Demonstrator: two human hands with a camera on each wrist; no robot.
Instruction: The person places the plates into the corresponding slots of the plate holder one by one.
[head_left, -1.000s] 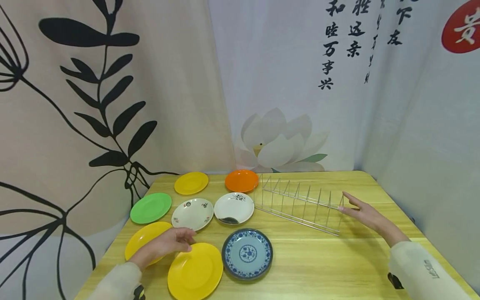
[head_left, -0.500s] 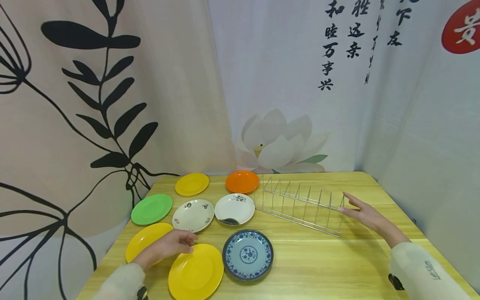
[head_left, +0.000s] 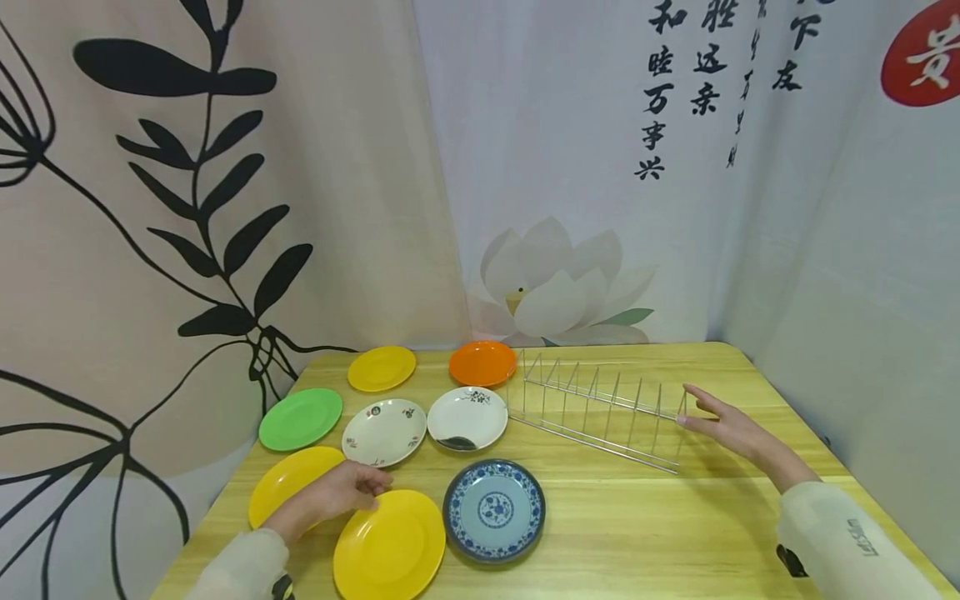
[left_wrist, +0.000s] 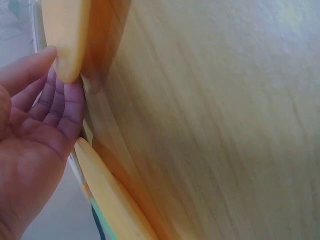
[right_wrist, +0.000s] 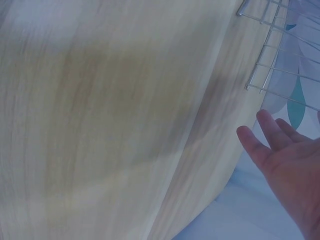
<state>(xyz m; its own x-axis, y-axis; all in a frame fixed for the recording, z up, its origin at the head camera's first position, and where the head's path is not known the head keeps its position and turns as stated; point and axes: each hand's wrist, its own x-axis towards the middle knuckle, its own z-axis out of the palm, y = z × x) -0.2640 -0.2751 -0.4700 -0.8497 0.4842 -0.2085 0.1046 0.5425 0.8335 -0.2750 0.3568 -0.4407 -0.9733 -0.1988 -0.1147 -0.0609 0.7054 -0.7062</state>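
Note:
My left hand [head_left: 333,498] is at the upper left rim of the front yellow plate [head_left: 390,546]. In the left wrist view its thumb lies on one face of that plate's rim [left_wrist: 70,55], and the curled fingers go behind the rim. My right hand [head_left: 731,429] is at the right end of a wire dish rack [head_left: 592,408], its fingers extended. Thumb and fingertips are close to the end wires; whether they press on them is hard to tell. In the right wrist view the fingers are spread below the rack [right_wrist: 280,92].
A blue-patterned plate [head_left: 495,510] lies right of the front yellow plate. Beyond are another yellow plate [head_left: 288,483], a green plate [head_left: 300,419], two white patterned plates [head_left: 386,432] [head_left: 467,417], a smaller yellow plate [head_left: 381,368] and an orange plate [head_left: 483,363]. Curtains border the wooden table [head_left: 622,533].

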